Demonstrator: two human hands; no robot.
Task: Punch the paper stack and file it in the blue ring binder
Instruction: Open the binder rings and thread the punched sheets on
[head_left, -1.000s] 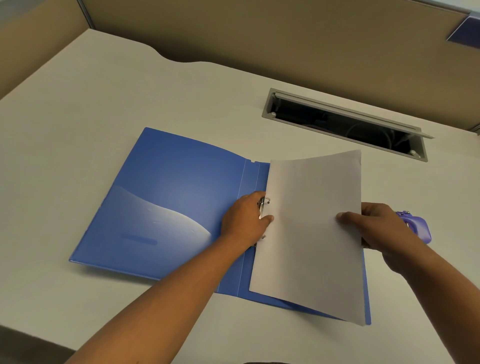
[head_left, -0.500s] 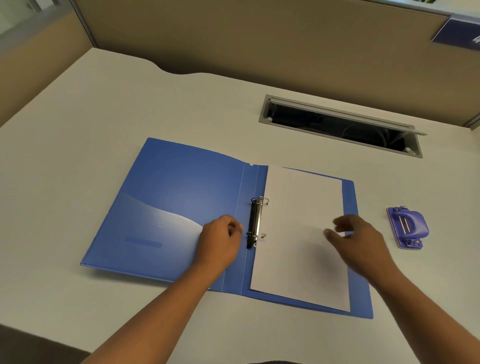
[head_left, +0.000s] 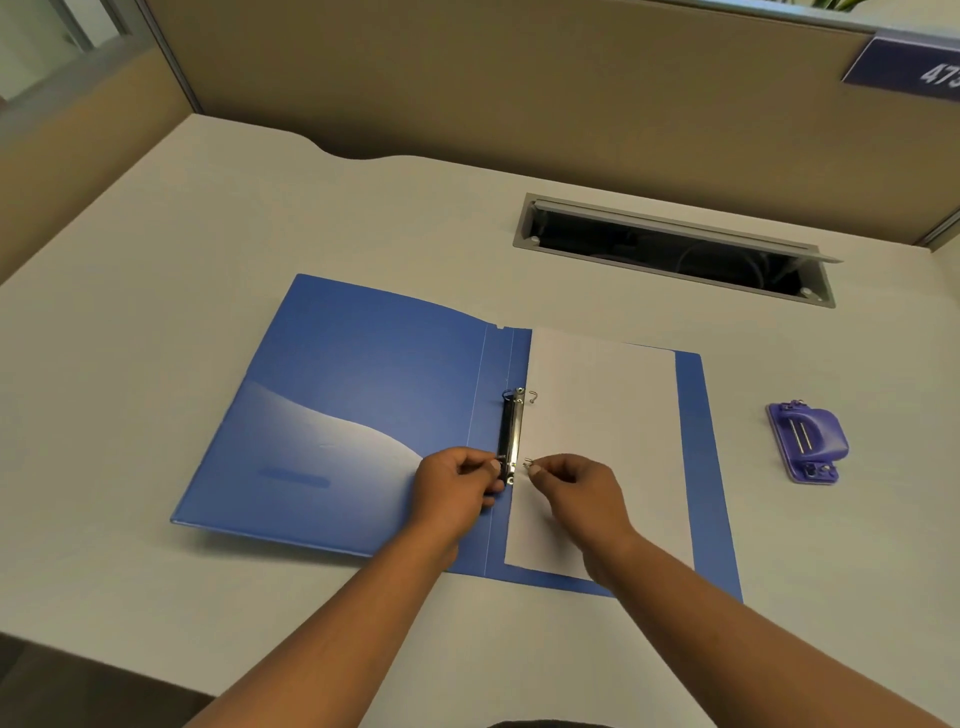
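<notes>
The blue ring binder (head_left: 353, 415) lies open on the desk. A white paper stack (head_left: 597, 415) rests flat on its right half, its left edge on the ring prongs. The metal ring mechanism (head_left: 511, 431) runs along the spine, and its rings stand apart. My left hand (head_left: 457, 486) pinches the lower ring half on the left side of the mechanism. My right hand (head_left: 576, 488) pinches the lower prong on the paper side. A purple hole punch (head_left: 805, 441) sits on the desk to the right of the binder.
A grey cable slot (head_left: 675, 249) with its lid raised is set in the desk behind the binder. Tan partition walls (head_left: 467, 93) close off the back and left. The desk's front edge runs near my forearms.
The paper was laid down flat onto the binder's right half. My right hand let go of it, and both hands moved in to the lower ring.
</notes>
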